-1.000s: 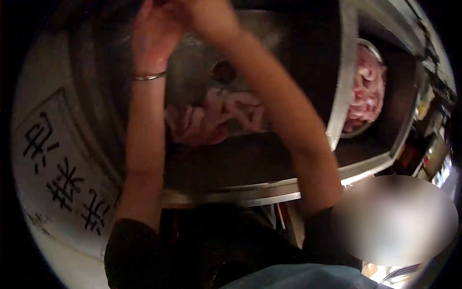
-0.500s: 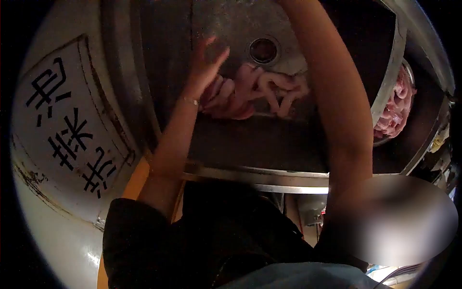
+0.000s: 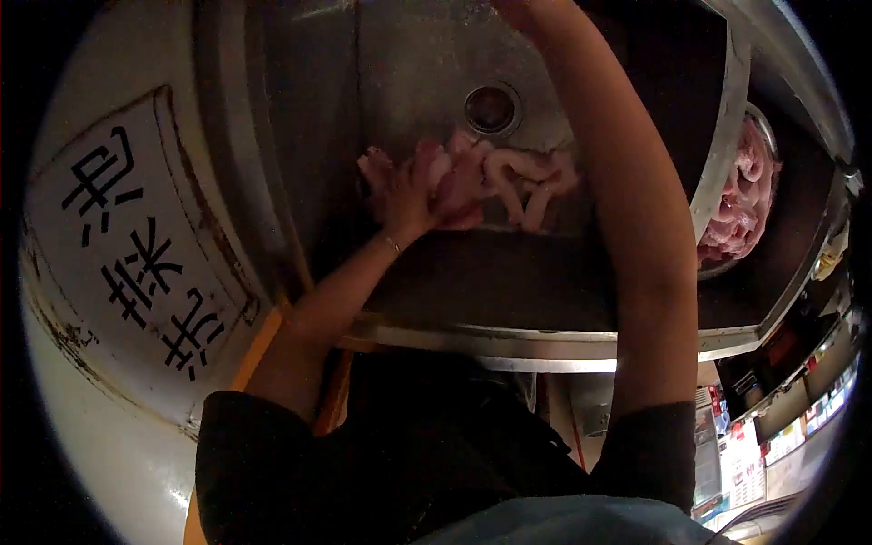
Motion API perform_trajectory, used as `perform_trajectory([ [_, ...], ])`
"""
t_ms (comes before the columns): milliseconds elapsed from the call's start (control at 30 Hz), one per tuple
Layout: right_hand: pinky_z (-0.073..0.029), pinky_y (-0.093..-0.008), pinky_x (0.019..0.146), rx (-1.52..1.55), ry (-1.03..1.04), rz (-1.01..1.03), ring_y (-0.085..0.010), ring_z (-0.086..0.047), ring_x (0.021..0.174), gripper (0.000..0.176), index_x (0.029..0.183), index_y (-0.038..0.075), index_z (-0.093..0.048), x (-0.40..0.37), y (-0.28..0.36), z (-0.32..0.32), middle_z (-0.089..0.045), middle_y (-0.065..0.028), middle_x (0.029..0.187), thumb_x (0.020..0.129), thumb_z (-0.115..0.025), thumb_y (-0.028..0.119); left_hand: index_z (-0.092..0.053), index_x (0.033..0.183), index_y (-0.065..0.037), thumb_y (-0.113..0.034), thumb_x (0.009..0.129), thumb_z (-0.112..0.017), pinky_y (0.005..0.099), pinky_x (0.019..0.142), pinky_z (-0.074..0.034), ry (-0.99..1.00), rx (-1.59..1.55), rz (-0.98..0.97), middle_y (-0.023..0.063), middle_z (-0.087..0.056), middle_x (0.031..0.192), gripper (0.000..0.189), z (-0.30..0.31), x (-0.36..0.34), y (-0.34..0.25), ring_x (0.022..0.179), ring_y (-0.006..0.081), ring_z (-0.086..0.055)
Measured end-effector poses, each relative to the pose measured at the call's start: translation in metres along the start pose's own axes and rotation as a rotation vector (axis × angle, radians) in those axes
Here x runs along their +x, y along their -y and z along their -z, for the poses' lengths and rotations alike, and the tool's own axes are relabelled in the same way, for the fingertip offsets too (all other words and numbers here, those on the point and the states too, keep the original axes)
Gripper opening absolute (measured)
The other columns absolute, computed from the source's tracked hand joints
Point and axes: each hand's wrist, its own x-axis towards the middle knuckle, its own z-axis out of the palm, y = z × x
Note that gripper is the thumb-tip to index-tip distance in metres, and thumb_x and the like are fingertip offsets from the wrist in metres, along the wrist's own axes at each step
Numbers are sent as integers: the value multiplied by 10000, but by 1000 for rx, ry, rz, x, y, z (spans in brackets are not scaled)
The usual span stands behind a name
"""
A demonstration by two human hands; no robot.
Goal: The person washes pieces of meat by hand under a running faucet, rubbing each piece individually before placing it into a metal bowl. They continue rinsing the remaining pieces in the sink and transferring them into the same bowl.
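Pale pink raw meat point(image 3: 468, 177) lies in a row on the bottom of a metal sink point(image 3: 413, 86), below the round drain point(image 3: 491, 109). At the left end of the row my left hand point(image 3: 406, 198) is down on the meat, its fingers curved over the pieces. The dim light partly hides its fingertips. A looped, tube-like piece of meat point(image 3: 522, 182) is at the right end. My right arm reaches across the sink to the top edge. Only part of my right hand point(image 3: 525, 14) shows there, its fingers cut off by the frame.
Beyond the sink's right wall stands a round metal bowl point(image 3: 775, 150) heaped with raw meat point(image 3: 743, 204). The sink's front rim point(image 3: 536, 345) runs before my body. On the left a white sign point(image 3: 136, 245) carries black characters. Shelved goods point(image 3: 745, 463) show at lower right.
My left hand has come down from above the sink onto the left end of the meat. My right arm has shifted slightly left. The view has moved a little.
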Motion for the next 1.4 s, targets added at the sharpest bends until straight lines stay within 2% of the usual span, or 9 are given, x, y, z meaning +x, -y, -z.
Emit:
perform_trajectory([
  [133,-453,-315,635,113,-32,-18,-162,-567,721,232,934,-10,-552,-22,17,-6,-590,-81,831,836,-546,201,-297,1264,-70,-279,669,-628,531,936,-242,-11,91,123,195,-426,1189,713,-7,38,12,1144,445,-319],
  [300,-432,-310,705,-87,-110,137,-209,-560,813,224,966,11,-556,-73,29,12,-585,-119,891,817,-541,177,-517,1043,-41,-200,741,-566,381,717,-455,-182,-587,162,170,-578,948,345,-12,126,31,846,299,-574],
  [467,-424,-271,790,-58,-694,160,-181,-541,895,276,1067,-3,-513,-175,76,33,-566,-103,996,824,-509,127,-532,990,-22,-204,725,-591,323,723,-457,-403,-644,-21,175,-590,898,327,35,207,10,833,280,-580],
  [533,-460,-310,769,-433,-920,185,-203,-550,901,289,1080,-18,-502,-221,93,71,-549,-138,1034,853,-489,160,-530,985,-20,-187,703,-608,298,724,-456,-318,-831,-176,144,-593,884,337,66,225,0,824,223,-582],
  [767,-464,-279,749,-394,-1360,99,-200,-529,942,382,1182,9,-427,-341,73,154,-505,-122,1095,872,-456,230,-542,1015,-55,-150,759,-577,270,786,-433,-55,-1428,-137,50,-561,957,275,128,238,-27,880,150,-539],
  [867,-454,-269,727,-462,-1307,116,-188,-532,913,334,1146,24,-469,-289,92,84,-513,-111,1081,876,-432,217,-558,1002,-50,-173,774,-552,269,806,-430,176,-1580,-179,55,-563,971,258,154,228,-36,896,153,-541],
  [1000,-380,-265,848,-688,-761,122,-149,-512,929,336,1110,24,-510,-198,54,38,-565,-82,1010,842,-505,227,-564,949,-30,-138,770,-563,263,759,-450,277,-1847,-193,64,-587,931,209,182,205,-36,857,142,-558],
  [1233,-402,-248,784,193,-288,38,-129,-500,906,387,1117,31,-493,-49,-19,-12,-543,-47,1020,814,-577,257,-525,1054,-38,-100,783,-511,320,817,-441,583,-2424,-290,72,-578,990,279,187,170,-20,927,204,-544],
  [1400,-420,-236,694,-67,-309,280,-94,-509,785,269,992,13,-550,-25,5,-33,-576,-24,858,764,-614,141,-518,1055,-52,-162,834,-417,373,863,-414,117,-2376,-79,101,-526,1089,267,149,160,17,1011,217,-504],
])
